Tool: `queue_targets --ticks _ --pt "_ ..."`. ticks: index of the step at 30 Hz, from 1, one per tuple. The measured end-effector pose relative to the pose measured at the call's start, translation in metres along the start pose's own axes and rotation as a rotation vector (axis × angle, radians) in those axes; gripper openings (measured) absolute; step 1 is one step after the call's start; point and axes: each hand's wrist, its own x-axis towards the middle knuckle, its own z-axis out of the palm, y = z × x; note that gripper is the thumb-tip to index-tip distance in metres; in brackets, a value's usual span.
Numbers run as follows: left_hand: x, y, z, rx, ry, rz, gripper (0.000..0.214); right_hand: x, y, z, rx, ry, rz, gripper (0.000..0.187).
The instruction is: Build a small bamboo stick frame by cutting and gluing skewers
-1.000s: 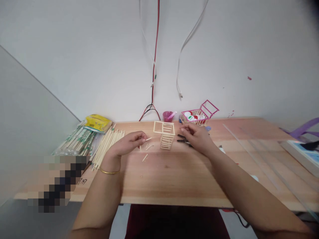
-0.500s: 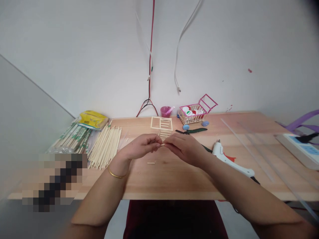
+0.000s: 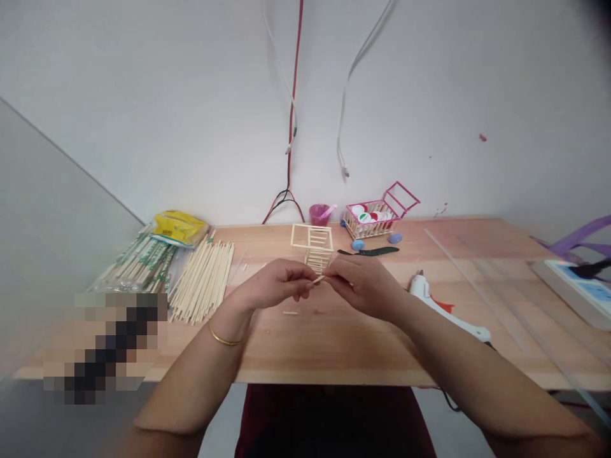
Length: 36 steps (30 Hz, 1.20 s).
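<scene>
A short piece of wooden stick [image 3: 318, 279] spans the fingertips of both hands above the middle of the table. My left hand [image 3: 281, 280] has its thumb and fingers pinched on the left end. From the other side, my right hand [image 3: 363, 284] pinches the right end. Just behind the hands stands a small frame of pale wooden sticks [image 3: 311, 236], with ladder-like bars; the hands partly hide its lower part. Another short stick piece [image 3: 291, 312] lies on the table below my left hand.
Loose wooden sticks [image 3: 203, 280] and a yellow packet [image 3: 179, 228] lie left. A pink cup [image 3: 319, 214] and a pink-rimmed stick cart [image 3: 370, 219] stand by the wall. Dark-handled pliers [image 3: 379, 251], a white glue gun [image 3: 427, 302], clear glue sticks [image 3: 472, 286] and a power strip [image 3: 573, 289] are right.
The stick piece between my fingertips has tilted and shows more. My hands have shifted slightly, staying close together, and the view has moved a little.
</scene>
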Motion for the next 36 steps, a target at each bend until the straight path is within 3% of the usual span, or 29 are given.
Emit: queue_targets --ticks 6,12,21,26,31,36 --pt "0.004 -0.006 0.007 -0.219 0.027 -0.059 0.019 -0.001 -0.005 0.001 -0.135 0.063 0.003 0.019" --pt "0.005 -0.003 0.020 -0.453 -0.020 -0.071 0.024 -0.002 -0.003 0.004 -0.244 0.104 -0.009 0.020" --pt "0.008 -0.010 0.011 -0.638 0.087 -0.035 0.025 0.000 0.002 -0.003 -0.072 -0.053 0.057 0.031" --pt "0.009 -0.009 0.014 -0.533 0.086 -0.024 0.024 0.000 0.002 -0.004 0.072 0.019 0.166 0.023" --pt "0.008 -0.006 0.018 -0.441 0.150 0.000 0.023 0.001 0.000 -0.003 0.080 -0.003 -0.024 0.013" --pt "0.006 -0.003 0.016 -0.515 0.165 -0.036 0.028 0.000 0.000 -0.004 0.079 0.096 0.022 0.014"
